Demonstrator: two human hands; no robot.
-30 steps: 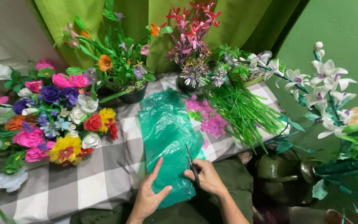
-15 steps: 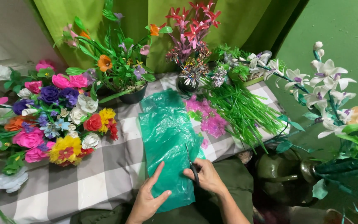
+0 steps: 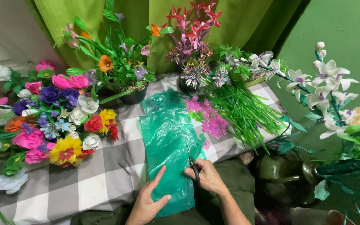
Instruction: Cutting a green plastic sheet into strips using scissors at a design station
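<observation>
Green plastic sheet (image 3: 169, 150) flat on checked tabletop (image 3: 105, 175), under both hands. Right hand (image 3: 207, 177) grip closed on scissors (image 3: 192, 164), blades advanced further into sheet than 1 s ago: cut lengthening. Left hand (image 3: 148, 202) spread, pressing sheet's near-left edge.

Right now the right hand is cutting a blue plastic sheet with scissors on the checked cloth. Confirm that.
Not quite: the plastic sheet is green, not blue. The head view shows the right hand working scissors into it on the checked cloth, with the left hand pressing the sheet flat.
</observation>
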